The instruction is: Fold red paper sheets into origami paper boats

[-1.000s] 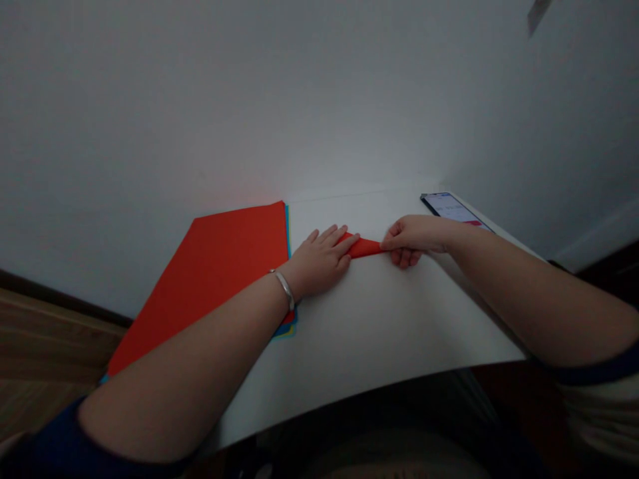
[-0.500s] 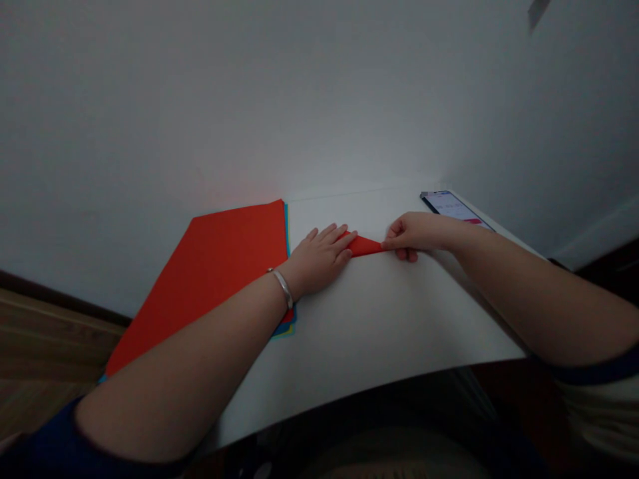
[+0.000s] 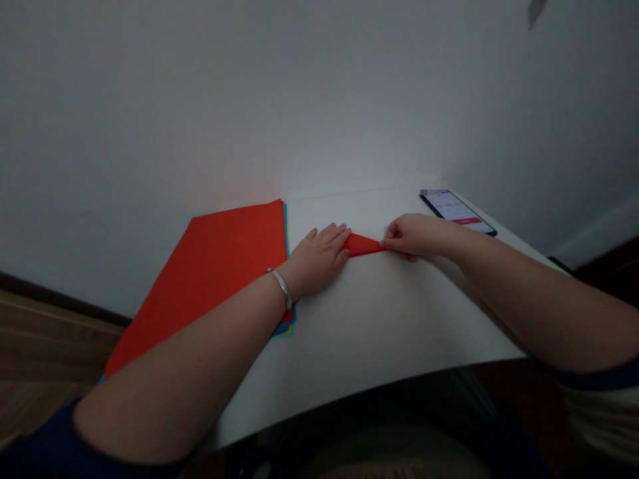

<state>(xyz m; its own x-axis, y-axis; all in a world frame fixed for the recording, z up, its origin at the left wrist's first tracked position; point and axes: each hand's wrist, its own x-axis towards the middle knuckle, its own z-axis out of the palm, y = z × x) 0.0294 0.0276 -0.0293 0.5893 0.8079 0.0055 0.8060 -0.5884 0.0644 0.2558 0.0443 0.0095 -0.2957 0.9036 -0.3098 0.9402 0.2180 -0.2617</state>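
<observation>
A small piece of folded red paper [image 3: 363,245] lies on the white table [image 3: 379,319], tapering to a point on its right. My left hand [image 3: 322,256] rests flat over the paper's left end with fingers stretched out, hiding that part. At the tapered tip, my right hand [image 3: 404,236] pinches the paper between thumb and forefinger, its other fingers curled. A silver bangle [image 3: 283,289] circles my left wrist.
Left of my hands lies a stack of large coloured sheets [image 3: 224,246], red on top, with blue and yellow edges showing. A phone [image 3: 456,209] with a lit screen sits at the back right. A pale wall [image 3: 319,100] rises behind the table.
The fingers of my left hand have drawn slightly left and together, so more of the folded paper shows. My right hand still pinches the tip, having barely shifted.
</observation>
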